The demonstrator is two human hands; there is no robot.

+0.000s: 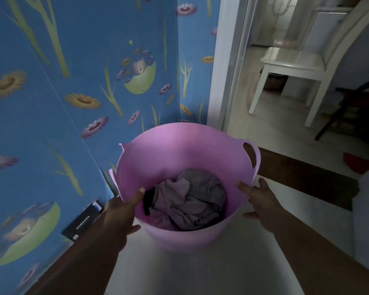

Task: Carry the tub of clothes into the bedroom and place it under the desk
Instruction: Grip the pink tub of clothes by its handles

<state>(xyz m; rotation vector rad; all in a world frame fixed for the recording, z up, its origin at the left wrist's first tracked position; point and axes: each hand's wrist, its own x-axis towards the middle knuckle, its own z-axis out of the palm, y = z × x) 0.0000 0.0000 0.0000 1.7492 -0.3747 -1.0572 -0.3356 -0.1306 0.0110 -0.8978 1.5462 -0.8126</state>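
With the left hand (119,211) and right hand (262,201) pinching only the soft rim, fingers grasping it, the pink tub (158,150) of clothes (192,199), centre frame with the doorway (232,81) at one o'clock, could buckle and slip.

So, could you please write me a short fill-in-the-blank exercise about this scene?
1. The tub of clothes is ____ in colour.
2. The left hand has its ____ hooked over the tub's rim.
3. The wallpaper behind the tub has a ____ background.
4. Through the doorway stands a white ____.

Missing words: pink; thumb; blue; chair
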